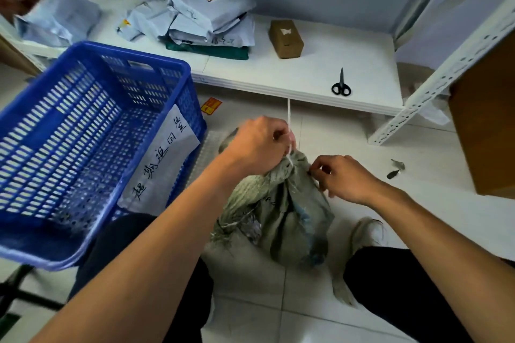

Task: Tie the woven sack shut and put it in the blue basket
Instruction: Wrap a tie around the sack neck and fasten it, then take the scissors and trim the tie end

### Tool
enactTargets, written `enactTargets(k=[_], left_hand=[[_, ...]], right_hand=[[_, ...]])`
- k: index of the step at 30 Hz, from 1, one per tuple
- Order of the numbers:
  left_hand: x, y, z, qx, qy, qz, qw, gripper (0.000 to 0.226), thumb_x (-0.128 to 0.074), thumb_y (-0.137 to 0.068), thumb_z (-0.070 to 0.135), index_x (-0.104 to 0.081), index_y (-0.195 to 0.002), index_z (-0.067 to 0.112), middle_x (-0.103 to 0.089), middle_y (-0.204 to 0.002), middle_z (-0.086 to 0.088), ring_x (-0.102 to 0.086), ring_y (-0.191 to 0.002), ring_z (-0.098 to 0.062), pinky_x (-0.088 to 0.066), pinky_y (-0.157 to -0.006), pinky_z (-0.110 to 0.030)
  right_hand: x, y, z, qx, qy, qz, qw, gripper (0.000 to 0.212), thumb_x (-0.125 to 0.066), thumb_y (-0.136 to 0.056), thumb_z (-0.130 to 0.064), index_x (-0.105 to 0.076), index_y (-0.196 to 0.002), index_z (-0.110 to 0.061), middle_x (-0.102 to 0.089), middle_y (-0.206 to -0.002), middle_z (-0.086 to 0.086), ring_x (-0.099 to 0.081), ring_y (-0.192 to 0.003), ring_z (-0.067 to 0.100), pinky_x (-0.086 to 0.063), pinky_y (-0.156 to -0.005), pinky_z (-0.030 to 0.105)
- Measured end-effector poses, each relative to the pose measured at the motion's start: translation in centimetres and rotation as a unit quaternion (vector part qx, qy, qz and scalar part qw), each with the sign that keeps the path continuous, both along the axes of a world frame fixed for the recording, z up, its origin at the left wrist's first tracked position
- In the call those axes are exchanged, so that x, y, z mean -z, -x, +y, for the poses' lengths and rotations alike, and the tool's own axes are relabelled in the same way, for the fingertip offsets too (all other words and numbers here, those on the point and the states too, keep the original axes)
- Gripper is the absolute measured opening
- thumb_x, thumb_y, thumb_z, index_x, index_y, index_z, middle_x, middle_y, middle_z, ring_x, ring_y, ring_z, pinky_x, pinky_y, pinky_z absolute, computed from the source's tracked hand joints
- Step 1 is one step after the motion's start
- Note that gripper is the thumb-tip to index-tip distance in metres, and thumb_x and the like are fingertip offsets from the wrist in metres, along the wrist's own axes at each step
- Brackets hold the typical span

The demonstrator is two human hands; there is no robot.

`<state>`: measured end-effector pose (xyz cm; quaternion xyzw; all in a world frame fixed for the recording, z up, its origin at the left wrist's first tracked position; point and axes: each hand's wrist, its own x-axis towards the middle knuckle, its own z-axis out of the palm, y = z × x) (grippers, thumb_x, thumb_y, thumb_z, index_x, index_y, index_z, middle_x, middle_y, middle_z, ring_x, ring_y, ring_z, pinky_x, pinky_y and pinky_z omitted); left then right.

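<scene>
Scissors point(341, 86) lie on the far shelf point(309, 67), with the blue basket point(182, 69) at left. The crumpled woven sack point(289, 211) is bunched at the neck. The left grip point(259, 145) pinches its string point(289, 117), and the right grip point(345, 178) pinches the neck.

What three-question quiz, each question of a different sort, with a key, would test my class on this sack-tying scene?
1. True or false: the scissors lie in the blue basket.
2. Which hand holds the string rising above the sack? A. left hand B. right hand
3. Where does the sack sit?
Key: 1. False, they lie on the white shelf. 2. A; the right hand pinches the sack's neck. 3. On the floor tiles, beside the basket.
</scene>
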<state>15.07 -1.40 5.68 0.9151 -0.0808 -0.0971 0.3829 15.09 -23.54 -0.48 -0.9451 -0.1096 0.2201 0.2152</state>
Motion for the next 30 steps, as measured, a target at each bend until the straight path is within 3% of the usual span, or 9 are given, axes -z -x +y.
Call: enactTargets(k=[4, 8, 12, 16, 22, 27, 30], left_hand=[[1.7, -2.0, -0.8, 0.02, -0.011, 0.013, 1.0, 0.026, -0.056, -0.099, 0.024, -0.076, -0.083, 0.018, -0.069, -0.079, 0.021, -0.063, -0.076, 0.0, -0.042, -0.064, -0.016], [2.9, -3.9, -0.8, -0.007, 0.014, 0.03, 0.999, 0.024, -0.058, -0.097, 0.019, -0.077, -0.083, 0.015, -0.066, -0.073, 0.026, -0.065, -0.08, 0.004, -0.048, -0.074, -0.018], [2.8, -5.0, -1.2, -0.089, 0.085, -0.006, 0.992, 0.023, -0.064, -0.096, 0.027, -0.079, -0.08, 0.021, -0.076, -0.076, 0.011, -0.073, -0.076, -0.01, -0.059, -0.074, -0.031], [2.7, -6.5, -1.2, -0.12, 0.149, -0.012, 0.982, 0.023, -0.063, -0.098, 0.026, -0.078, -0.081, 0.028, -0.076, -0.077, 0.009, -0.073, -0.076, -0.008, -0.061, -0.075, -0.036], [4.2, -8.2, -1.3, -0.149, 0.109, -0.018, 0.983, 0.021, -0.063, -0.097, 0.03, -0.078, -0.081, 0.029, -0.074, -0.07, 0.013, -0.071, -0.068, -0.005, -0.058, -0.066, -0.027], [4.9, -9.8, -1.7, -0.132, 0.086, 0.001, 0.988, 0.021, -0.063, -0.098, 0.031, -0.079, -0.084, 0.029, -0.072, -0.069, 0.017, -0.066, -0.065, 0.01, -0.042, -0.053, -0.006], [5.5, -10.8, -1.6, -0.145, 0.084, 0.004, 0.986, 0.022, -0.063, -0.098, 0.03, -0.079, -0.082, 0.029, -0.072, -0.067, 0.017, -0.065, -0.062, 0.01, -0.039, -0.05, -0.006]], right_hand=[[0.5, -3.4, 0.1, -0.005, 0.041, -0.064, 0.997, 0.022, -0.052, -0.097, -0.036, -0.07, -0.103, -0.024, -0.07, -0.103, 0.0, -0.063, -0.095, 0.026, -0.052, -0.081, 0.038], [0.5, -7.2, -0.1, 0.012, 0.04, -0.075, 0.996, 0.019, -0.052, -0.096, -0.031, -0.07, -0.098, -0.026, -0.063, -0.103, -0.003, -0.058, -0.095, 0.022, -0.044, -0.078, 0.033], [0.7, -10.8, -0.7, 0.044, 0.029, -0.067, 0.996, 0.019, -0.052, -0.096, -0.031, -0.07, -0.099, -0.028, -0.065, -0.107, -0.006, -0.058, -0.098, 0.019, -0.047, -0.083, 0.034], [2.1, -13.9, -2.1, 0.099, 0.041, -0.051, 0.993, 0.025, -0.053, -0.094, -0.032, -0.068, -0.112, -0.021, -0.068, -0.116, 0.0, -0.06, -0.11, 0.025, -0.05, -0.093, 0.039], [4.8, -17.2, -5.6, 0.149, 0.074, -0.007, 0.986, 0.025, -0.053, -0.095, -0.033, -0.065, -0.111, -0.018, -0.067, -0.121, 0.005, -0.06, -0.109, 0.028, -0.049, -0.094, 0.04], [6.7, -20.6, -6.6, 0.179, 0.087, -0.035, 0.979, 0.048, -0.05, -0.099, -0.034, -0.051, -0.141, -0.012, -0.048, -0.148, 0.009, -0.047, -0.133, 0.031, -0.038, -0.106, 0.038], [8.0, -22.6, -6.9, 0.18, 0.092, -0.037, 0.979, 0.053, -0.049, -0.099, -0.032, -0.043, -0.148, -0.011, -0.039, -0.153, 0.011, -0.039, -0.139, 0.032, -0.035, -0.109, 0.038]])
